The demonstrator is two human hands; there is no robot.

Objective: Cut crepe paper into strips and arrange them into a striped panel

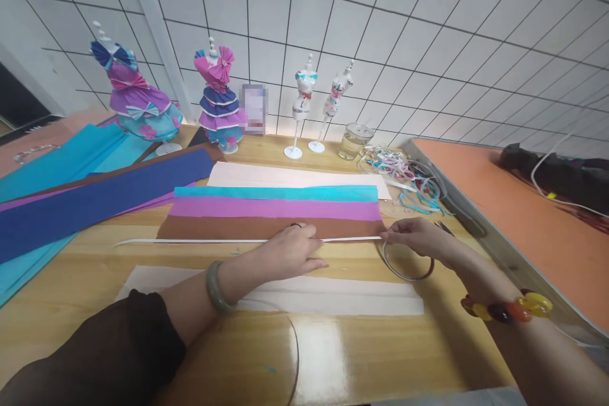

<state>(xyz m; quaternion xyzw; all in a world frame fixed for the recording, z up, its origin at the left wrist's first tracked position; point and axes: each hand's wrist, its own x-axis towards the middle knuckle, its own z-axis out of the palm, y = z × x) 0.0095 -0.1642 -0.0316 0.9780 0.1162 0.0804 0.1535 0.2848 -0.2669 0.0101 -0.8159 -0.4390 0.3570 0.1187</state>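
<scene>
A narrow white tape point(190, 241) runs straight along the near edge of a brown strip point(228, 228) of fabric or crepe paper. My left hand point(292, 250) lies over the tape and that edge, fingers stretched out and thumb apart, pressing down. At the strip's right end my right hand point(412, 235) pinches the tape, and its thin roll point(409, 278) hangs in a ring below the fingers. Behind the brown strip lie a purple strip point(285, 208), a turquoise strip point(276, 193) and a pale pink strip point(266, 173). Nearer me is another pale strip point(333, 295).
Two small mannequins in layered dresses point(143, 95) point(219, 101) stand at back left. Two plain mannequins point(304, 101) point(337, 98) and a glass cup point(354, 141) are further right. Ribbon scraps point(404, 171) heap at back right. Dark blue material point(109, 203) covers the left side.
</scene>
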